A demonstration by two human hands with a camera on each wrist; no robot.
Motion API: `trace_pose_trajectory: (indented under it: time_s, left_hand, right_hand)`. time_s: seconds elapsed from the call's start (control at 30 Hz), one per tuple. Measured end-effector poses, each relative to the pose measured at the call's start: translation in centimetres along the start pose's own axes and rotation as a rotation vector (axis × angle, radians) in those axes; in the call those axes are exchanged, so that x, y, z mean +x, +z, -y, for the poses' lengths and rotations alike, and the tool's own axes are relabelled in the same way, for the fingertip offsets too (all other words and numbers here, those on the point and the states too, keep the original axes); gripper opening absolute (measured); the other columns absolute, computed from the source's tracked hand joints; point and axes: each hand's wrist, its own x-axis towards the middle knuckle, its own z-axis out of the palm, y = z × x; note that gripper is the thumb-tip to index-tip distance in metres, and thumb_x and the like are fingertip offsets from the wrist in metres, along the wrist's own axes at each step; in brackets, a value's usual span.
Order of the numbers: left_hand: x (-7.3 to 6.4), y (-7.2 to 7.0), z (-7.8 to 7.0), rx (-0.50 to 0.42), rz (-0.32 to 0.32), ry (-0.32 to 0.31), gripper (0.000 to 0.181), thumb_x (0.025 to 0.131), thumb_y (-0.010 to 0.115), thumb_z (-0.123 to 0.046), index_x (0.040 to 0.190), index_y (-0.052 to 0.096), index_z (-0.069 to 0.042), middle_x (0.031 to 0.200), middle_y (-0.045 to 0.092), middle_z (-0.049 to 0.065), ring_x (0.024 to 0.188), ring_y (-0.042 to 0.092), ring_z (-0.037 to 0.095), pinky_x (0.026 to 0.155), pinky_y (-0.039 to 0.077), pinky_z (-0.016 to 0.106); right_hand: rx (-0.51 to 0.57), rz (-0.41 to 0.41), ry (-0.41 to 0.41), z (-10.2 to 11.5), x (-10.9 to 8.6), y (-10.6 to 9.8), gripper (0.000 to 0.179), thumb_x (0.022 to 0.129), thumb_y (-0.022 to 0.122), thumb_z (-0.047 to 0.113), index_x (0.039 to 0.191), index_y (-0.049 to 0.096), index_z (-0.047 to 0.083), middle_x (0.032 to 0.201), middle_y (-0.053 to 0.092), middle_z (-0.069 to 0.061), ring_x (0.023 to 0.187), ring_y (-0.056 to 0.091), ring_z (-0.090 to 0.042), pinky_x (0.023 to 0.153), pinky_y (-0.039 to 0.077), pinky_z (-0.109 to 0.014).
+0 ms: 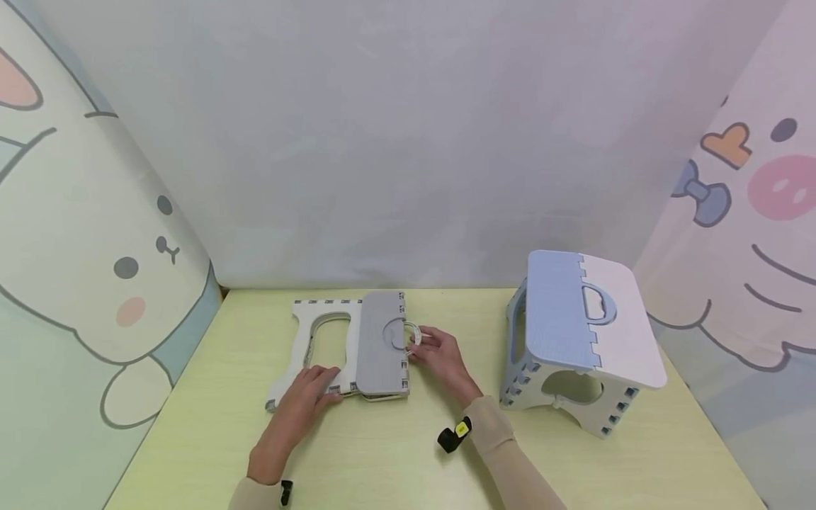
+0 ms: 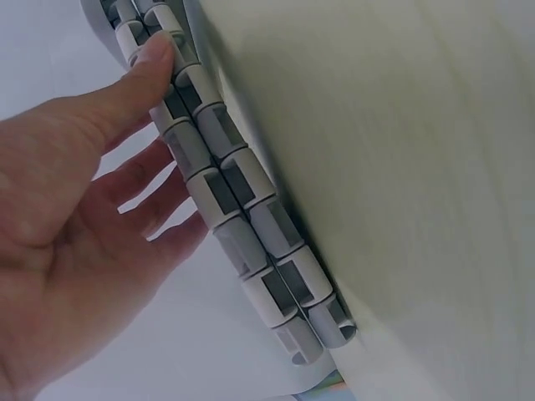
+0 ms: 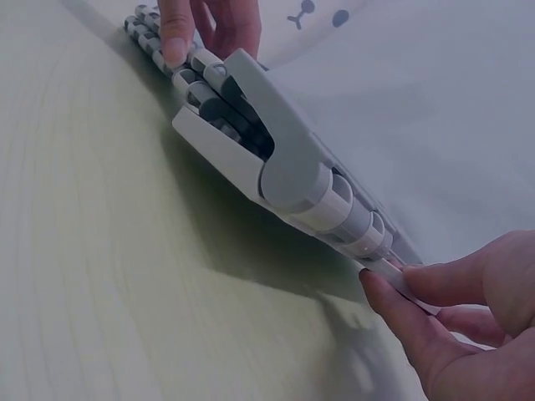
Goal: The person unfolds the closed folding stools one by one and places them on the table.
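Note:
A grey and white folding stool [image 1: 381,361] lies folded nearly flat on the table, its seat panel toward the right and the white leg frame toward the left. My left hand [image 1: 307,398] grips the leg frame's near edge. The thumb lies on the hinged edge [image 2: 242,200] in the left wrist view, with the other fingers behind it. At the seat's right side, my right hand [image 1: 442,356] pinches the handle loop [image 1: 417,331] between thumb and fingers. The right wrist view shows the stool's folded halves [image 3: 292,171] slightly apart, with the handle end lifted over the tabletop.
To the right, a blue and white folding stool [image 1: 561,319] stands unfolded on its legs on the pale yellow table [image 1: 376,460]. A white curtain [image 1: 382,156] hangs behind the table, and cartoon-printed cloth [image 1: 95,234] covers both sides.

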Motion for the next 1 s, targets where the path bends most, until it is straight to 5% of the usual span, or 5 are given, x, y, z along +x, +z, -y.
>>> trace_pose_trajectory:
  time_s: [0.4,0.73,1.0]
  left_hand:
    - [0.0,-0.1,-0.9,-0.028,0.014,-0.054,0.047,0.082,0.084,-0.012,0.125,0.068,0.0,0.108,0.066,0.009,0.103,0.061,0.026,0.084,0.055,0.043]
    - [0.1,-0.2,-1.0,-0.005,-0.058,0.05,0.05,0.078,0.087,-0.011,0.122,0.068,0.003,0.105,0.067,0.01,0.097,0.062,0.026,0.079,0.055,0.041]
    - [-0.1,-0.2,-1.2,0.001,-0.058,0.056,0.052,0.078,0.087,-0.012,0.124,0.068,0.004,0.107,0.067,0.009,0.096,0.061,0.026,0.079,0.055,0.04]
  right_hand:
    - [-0.043,0.0,0.003,1.1,-0.2,-0.5,0.05,0.092,0.069,-0.008,0.14,0.054,-0.01,0.124,0.065,-0.03,0.101,0.072,-0.029,0.086,0.06,-0.035]
    - [-0.043,-0.01,-0.01,2.6,-0.4,-0.6,0.051,0.092,0.071,-0.007,0.14,0.056,-0.006,0.124,0.066,-0.028,0.102,0.072,-0.028,0.091,0.059,-0.04]
    - [-0.033,0.0,-0.018,3.2,-0.4,-0.7,0.051,0.093,0.071,-0.004,0.142,0.056,-0.004,0.125,0.066,-0.027,0.104,0.072,-0.031,0.091,0.059,-0.04]
